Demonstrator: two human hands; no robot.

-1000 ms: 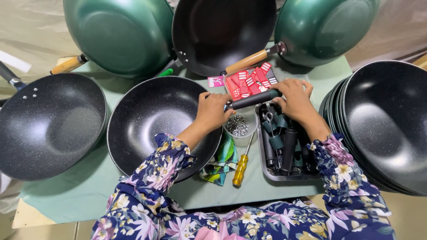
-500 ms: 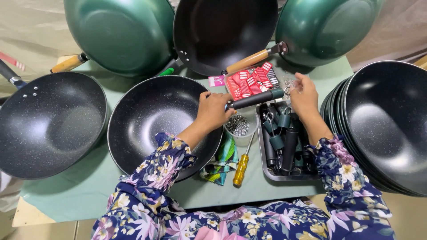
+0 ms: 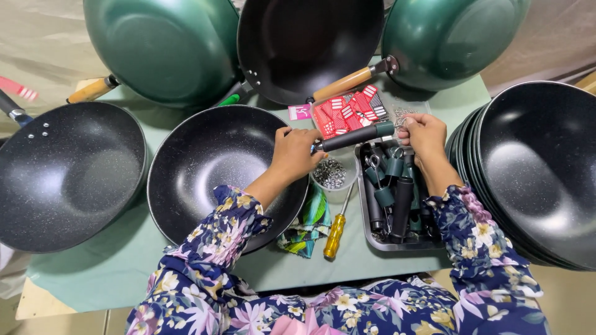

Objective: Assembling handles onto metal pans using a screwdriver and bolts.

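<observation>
Left hand [image 3: 297, 152] is wrapped around the near end of the black handle [image 3: 354, 137] at the wok [image 3: 211, 167] rim; right hand [image 3: 422, 133] fingertips pinch its green tip above the tray [image 3: 372, 239].

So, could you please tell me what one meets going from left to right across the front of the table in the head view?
Speckled black pan → black pan by the left hand → cup of small metal parts → yellow-handled screwdriver → metal tray of dark handles → stack of black pans.
</observation>
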